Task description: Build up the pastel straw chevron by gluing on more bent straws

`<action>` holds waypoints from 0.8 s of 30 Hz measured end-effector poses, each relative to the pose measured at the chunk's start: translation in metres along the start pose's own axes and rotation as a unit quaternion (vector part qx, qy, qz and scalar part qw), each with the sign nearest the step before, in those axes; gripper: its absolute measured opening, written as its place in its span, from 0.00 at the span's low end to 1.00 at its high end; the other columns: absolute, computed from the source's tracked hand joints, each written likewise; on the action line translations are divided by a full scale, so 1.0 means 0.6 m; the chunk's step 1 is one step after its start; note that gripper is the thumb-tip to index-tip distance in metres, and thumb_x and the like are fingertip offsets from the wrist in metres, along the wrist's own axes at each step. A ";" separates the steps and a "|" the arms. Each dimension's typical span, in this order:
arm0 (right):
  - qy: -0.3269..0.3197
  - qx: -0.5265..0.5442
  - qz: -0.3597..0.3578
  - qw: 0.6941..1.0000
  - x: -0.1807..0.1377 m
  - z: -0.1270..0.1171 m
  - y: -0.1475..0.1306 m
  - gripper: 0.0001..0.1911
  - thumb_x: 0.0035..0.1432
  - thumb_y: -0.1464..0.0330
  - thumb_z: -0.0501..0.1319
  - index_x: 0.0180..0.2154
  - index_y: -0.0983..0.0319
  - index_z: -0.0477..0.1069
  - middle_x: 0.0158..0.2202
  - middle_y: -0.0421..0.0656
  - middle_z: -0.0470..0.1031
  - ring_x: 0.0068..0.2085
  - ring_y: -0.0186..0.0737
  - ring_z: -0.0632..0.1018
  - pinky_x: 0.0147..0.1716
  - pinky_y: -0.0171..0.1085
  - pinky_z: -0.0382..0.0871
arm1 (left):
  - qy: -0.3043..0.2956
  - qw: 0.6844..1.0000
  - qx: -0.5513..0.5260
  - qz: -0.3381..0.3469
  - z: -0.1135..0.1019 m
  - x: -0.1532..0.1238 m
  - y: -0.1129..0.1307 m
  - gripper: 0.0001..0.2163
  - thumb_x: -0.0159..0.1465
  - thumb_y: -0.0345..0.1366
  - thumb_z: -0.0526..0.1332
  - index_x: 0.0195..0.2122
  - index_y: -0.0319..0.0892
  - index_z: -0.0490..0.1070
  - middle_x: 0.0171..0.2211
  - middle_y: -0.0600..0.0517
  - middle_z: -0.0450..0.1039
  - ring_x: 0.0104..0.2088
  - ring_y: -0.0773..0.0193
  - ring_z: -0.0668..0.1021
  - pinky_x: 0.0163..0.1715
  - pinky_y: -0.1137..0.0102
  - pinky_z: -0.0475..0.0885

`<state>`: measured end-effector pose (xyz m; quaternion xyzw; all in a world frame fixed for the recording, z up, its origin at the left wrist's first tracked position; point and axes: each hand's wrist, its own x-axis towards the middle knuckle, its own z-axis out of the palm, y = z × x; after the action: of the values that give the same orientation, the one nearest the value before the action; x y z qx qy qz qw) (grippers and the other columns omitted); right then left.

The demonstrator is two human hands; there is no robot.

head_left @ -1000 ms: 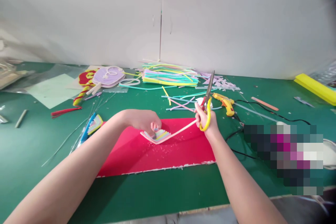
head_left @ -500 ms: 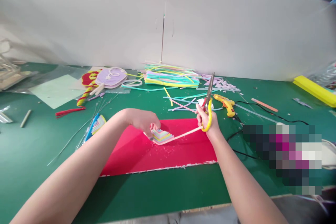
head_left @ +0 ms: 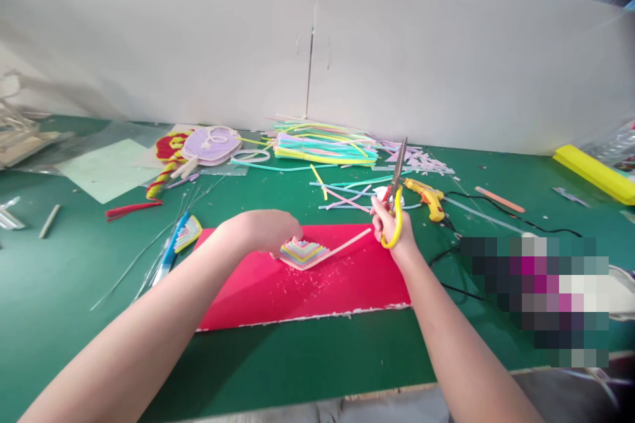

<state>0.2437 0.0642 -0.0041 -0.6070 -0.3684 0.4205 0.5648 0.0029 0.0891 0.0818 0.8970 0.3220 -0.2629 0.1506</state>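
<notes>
On the red sheet (head_left: 258, 294) lies a small V-shaped piece of pastel pipe cleaners (head_left: 303, 252), laid in stacked rows. From its lower edge a pale pink pipe cleaner (head_left: 350, 241) sticks out to the upper right, its end free. My left hand (head_left: 270, 230) is bent over the piece's left end with curled fingers that grip it; the fingertips are partly hidden. Scissors (head_left: 398, 168) with a yellow and red handle are in my right hand (head_left: 397, 231), blades pointing up and away. The right fingers are closed around the handle, just beyond the pink end.
Behind the sheet lie a bundle of pastel pipe cleaners (head_left: 325, 149), loose stems and purple snippets (head_left: 421, 160). A yellow glue gun (head_left: 427, 198) with a black cord is at right. A purple round craft piece (head_left: 213, 145) and a blue pen-like tool (head_left: 174, 238) lie left.
The pink pipe cleaner's far end has come away from my right hand and now lies free over the red sheet. My left hand has turned slightly; the scissors have barely moved.
</notes>
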 end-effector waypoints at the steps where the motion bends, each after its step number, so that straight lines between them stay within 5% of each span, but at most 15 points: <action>1: 0.000 0.000 0.000 1.000 0.000 0.000 0.000 0.21 0.45 0.51 0.64 0.20 0.60 0.61 0.07 0.30 0.56 0.07 0.26 0.58 0.04 0.26 0.51 | 0.002 1.000 -0.003 -0.002 0.001 0.000 -0.001 0.18 0.53 0.26 0.63 0.46 0.42 0.73 0.44 0.45 0.76 0.46 0.53 0.76 0.38 0.69 0.68; 11: -0.001 0.001 -0.001 1.000 0.002 -0.002 0.002 0.21 0.45 0.51 0.64 0.20 0.60 0.61 0.07 0.30 0.56 0.07 0.26 0.58 0.04 0.26 0.50 | -0.015 0.999 -0.033 0.013 -0.006 -0.008 0.004 0.16 0.53 0.26 0.61 0.44 0.41 0.74 0.42 0.45 0.77 0.42 0.54 0.77 0.34 0.71 0.68; 18: 0.001 -0.001 -0.003 1.000 0.002 -0.001 0.002 0.21 0.44 0.51 0.64 0.20 0.60 0.61 0.07 0.30 0.57 0.07 0.26 0.58 0.04 0.26 0.51 | -0.009 0.999 -0.044 0.031 -0.008 -0.013 0.001 0.20 0.54 0.29 0.61 0.50 0.41 0.69 0.50 0.45 0.72 0.49 0.53 0.73 0.40 0.69 0.67; 24: 0.003 -0.002 0.001 1.000 0.004 -0.003 0.002 0.21 0.44 0.51 0.64 0.20 0.60 0.61 0.07 0.30 0.57 0.07 0.26 0.59 0.04 0.26 0.50 | -0.022 0.997 -0.057 0.046 -0.014 -0.016 0.005 0.16 0.53 0.29 0.60 0.44 0.41 0.72 0.41 0.46 0.75 0.39 0.56 0.77 0.29 0.72 0.65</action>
<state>0.2460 0.0656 -0.0056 -0.6096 -0.3668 0.4189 0.5642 0.0016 0.0856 0.0943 0.8949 0.2916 -0.2561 0.2204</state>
